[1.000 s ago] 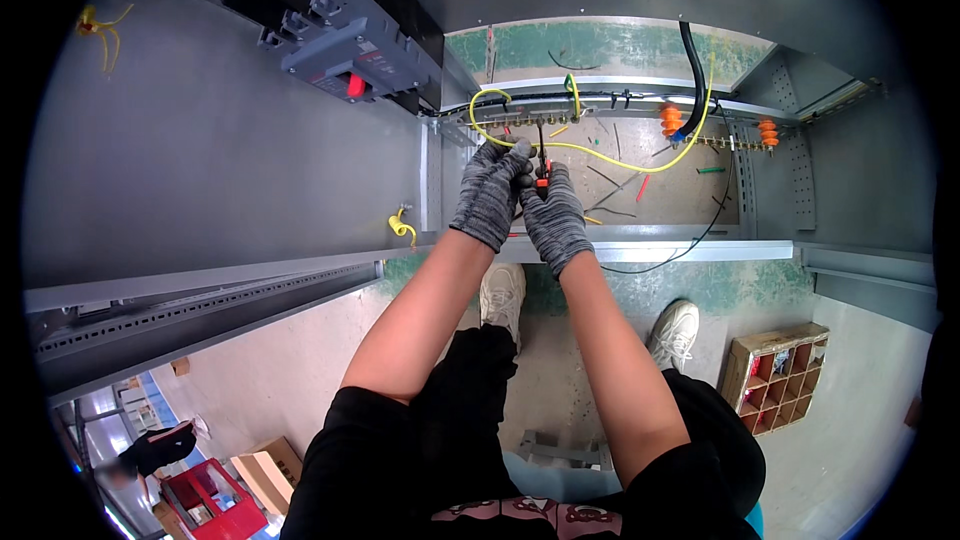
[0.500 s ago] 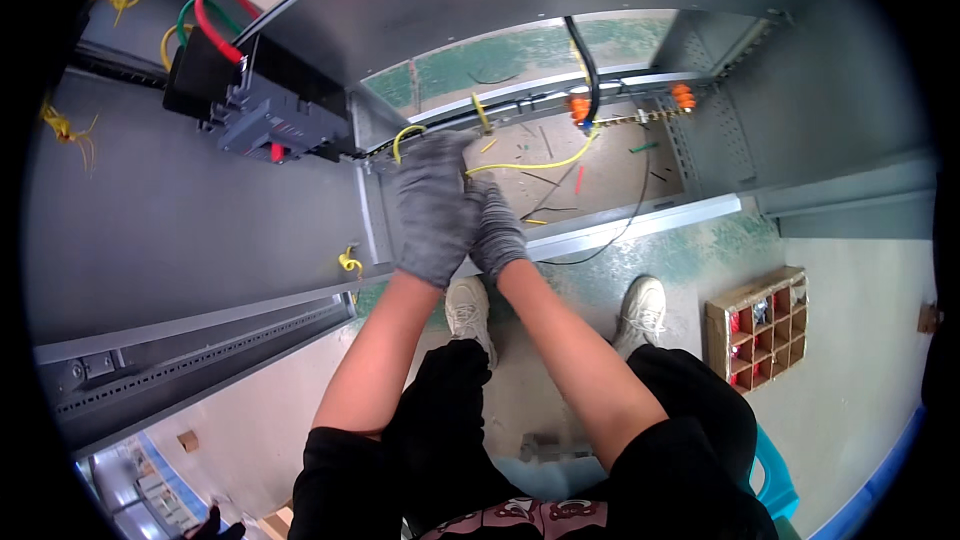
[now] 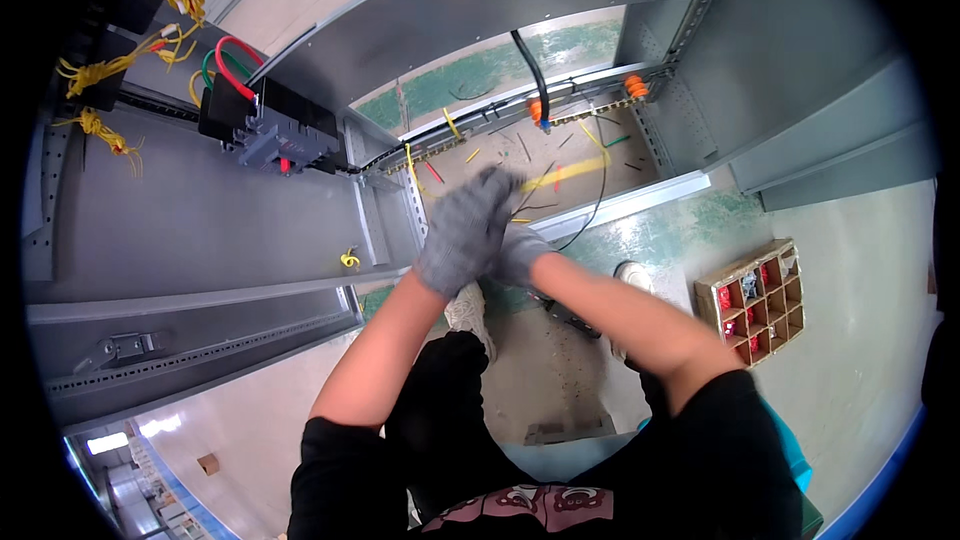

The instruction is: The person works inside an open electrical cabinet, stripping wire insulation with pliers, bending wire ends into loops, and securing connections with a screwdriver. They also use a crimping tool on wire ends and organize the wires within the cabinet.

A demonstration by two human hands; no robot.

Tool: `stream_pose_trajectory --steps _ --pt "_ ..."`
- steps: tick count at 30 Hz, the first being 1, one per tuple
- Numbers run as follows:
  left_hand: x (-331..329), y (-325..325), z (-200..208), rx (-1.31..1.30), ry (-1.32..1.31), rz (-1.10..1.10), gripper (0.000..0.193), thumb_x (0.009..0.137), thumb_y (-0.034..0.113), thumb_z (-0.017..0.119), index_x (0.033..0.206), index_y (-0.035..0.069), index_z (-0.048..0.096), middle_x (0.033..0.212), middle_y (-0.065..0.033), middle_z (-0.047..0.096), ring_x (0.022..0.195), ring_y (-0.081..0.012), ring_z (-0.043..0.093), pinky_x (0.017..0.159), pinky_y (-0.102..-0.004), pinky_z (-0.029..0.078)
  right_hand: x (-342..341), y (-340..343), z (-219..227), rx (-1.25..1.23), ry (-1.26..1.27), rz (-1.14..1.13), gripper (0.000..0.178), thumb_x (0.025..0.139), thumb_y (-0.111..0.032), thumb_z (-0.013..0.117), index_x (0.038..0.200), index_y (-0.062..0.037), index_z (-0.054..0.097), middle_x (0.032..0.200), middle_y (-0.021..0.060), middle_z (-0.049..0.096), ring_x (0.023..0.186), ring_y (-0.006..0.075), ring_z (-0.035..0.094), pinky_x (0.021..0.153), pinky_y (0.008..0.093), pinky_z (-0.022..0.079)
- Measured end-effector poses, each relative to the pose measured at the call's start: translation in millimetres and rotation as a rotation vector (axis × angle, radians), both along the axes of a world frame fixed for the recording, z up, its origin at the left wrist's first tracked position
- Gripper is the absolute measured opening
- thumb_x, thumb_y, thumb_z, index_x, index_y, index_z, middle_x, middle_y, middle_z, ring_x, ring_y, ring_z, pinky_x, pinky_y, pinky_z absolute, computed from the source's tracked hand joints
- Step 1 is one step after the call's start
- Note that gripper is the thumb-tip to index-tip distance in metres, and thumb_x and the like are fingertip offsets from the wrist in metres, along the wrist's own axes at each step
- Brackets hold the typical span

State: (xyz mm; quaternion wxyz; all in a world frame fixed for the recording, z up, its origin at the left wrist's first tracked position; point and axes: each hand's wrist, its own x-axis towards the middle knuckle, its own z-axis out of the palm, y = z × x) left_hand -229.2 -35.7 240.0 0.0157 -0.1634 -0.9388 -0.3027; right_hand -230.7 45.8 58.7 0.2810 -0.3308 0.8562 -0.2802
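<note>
Both gloved hands meet before the cabinet — left hand [image 3: 465, 230] open, overlapping the right hand [image 3: 520, 252], whose grip I cannot tell. The yellow wire [image 3: 565, 172] runs rightward, just beyond — left hand nearer.

A brown cardboard box [image 3: 758, 298], split into small compartments holding red parts, sits on the floor at right. A small brown carton [image 3: 208, 463] lies far lower left.

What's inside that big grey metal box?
Inside the cabinet lie loose wire scraps, a black cable and orange fittings. The gloved left hand hides more.
</note>
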Motion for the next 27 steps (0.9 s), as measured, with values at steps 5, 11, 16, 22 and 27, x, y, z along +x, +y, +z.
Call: stream_pose_trajectory --steps 5,11,16,22,27 --pt "82.9 8.0 -3.6 -0.028 -0.275 -0.215 0.024 0.090 0.020 0.054 0.108 0.004 0.056 0.086 -0.0193 0.062 0.080 -0.0381 0.061 0.071 -0.0432 0.049 8.5 185.6 37.7 -0.079 -0.531 -0.020 0.026 0.080 -0.011 0.057 0.105 -0.0063 0.058 0.097 0.0163 0.063 0.086 0.0315 0.061 0.076 0.0395 0.050" --pt "70.3 61.0 -119.1 -0.061 -0.556 -0.209 0.030 0.093 0.027 0.047 0.106 0.001 0.055 0.088 -0.0240 0.061 0.082 -0.0422 0.058 0.073 -0.0463 0.047 57.0 286.6 21.4 -1.328 -1.396 -0.899 0.047 0.076 0.000 0.061 0.120 -0.0002 0.047 0.117 0.0220 0.055 0.083 0.0299 0.062 0.076 0.0392 0.055" --pt "62.3 111.8 -182.6 0.021 -0.554 -0.224 0.031 0.092 0.027 0.045 0.103 0.000 0.056 0.088 -0.0252 0.062 0.084 -0.0421 0.058 0.076 -0.0481 0.046 43.8 287.4 23.6 -1.338 -1.235 -0.802 0.040 0.078 -0.005 0.064 0.115 -0.0011 0.051 0.116 0.0181 0.058 0.094 0.0264 0.061 0.084 0.0343 0.052" --pt "48.0 132.5 -194.4 -0.290 -0.636 -0.188 0.030 0.091 0.026 0.047 0.105 0.001 0.057 0.091 -0.0235 0.062 0.086 -0.0387 0.059 0.079 -0.0458 0.045 27.0 285.0 -40.5 -0.476 -0.753 -0.820 0.025 0.081 -0.011 0.064 0.102 -0.0026 0.054 0.077 0.0034 0.058 0.069 0.0170 0.052 0.068 0.0337 0.047" --pt "-31.3 119.7 -194.6 0.198 -0.256 0.258 0.023 0.086 0.020 0.059 0.102 0.003 0.057 0.092 -0.0175 0.060 0.087 -0.0301 0.058 0.080 -0.0396 0.046 36.0 295.7 -125.7 -0.408 -0.492 -0.993 0.023 0.077 0.009 0.053 0.094 -0.0056 0.047 0.080 -0.0005 0.049 0.073 0.0108 0.049 0.071 0.0243 0.045"
